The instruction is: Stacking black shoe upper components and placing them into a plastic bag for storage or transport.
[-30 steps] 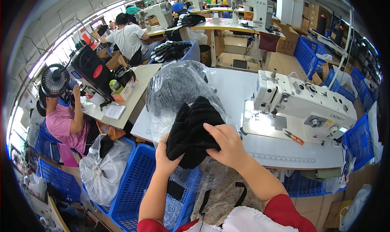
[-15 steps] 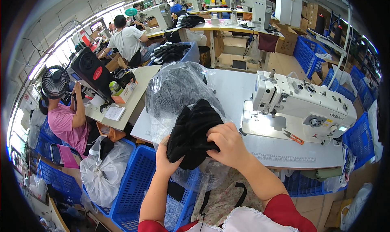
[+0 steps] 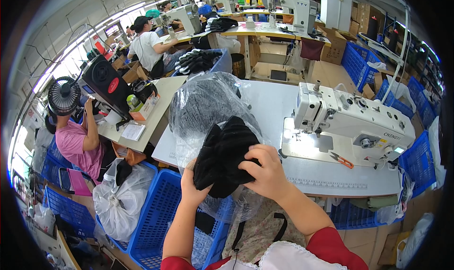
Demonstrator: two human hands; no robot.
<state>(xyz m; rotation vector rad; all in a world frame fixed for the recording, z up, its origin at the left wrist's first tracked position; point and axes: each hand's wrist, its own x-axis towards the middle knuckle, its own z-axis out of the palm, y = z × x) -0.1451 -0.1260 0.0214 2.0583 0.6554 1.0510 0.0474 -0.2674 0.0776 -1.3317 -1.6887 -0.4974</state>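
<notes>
A bundle of soft black fabric pieces [image 3: 226,152] hangs at the front edge of the white sewing table [image 3: 272,102]. My left hand [image 3: 190,186] is wrapped round its left lower side, with the fingers hidden behind the cloth. On the right, my right hand [image 3: 266,172] grips the edge of the same bundle with bent fingers. Just beyond the bundle, a large clear plastic bag [image 3: 201,92] full of dark fabric rests on the table. Some of its film drapes down under my hands.
A white sewing machine [image 3: 357,118] stands to the right, with orange-handled thread snips [image 3: 342,160] near its base. Blue plastic crates [image 3: 153,213] stand at lower left. A black fan [image 3: 64,96] and a person in pink [image 3: 78,142] are further left.
The fingers of my right hand have shifted slightly on the cloth, and the bundle's folds have changed a little. A co-worker in white has turned their head.
</notes>
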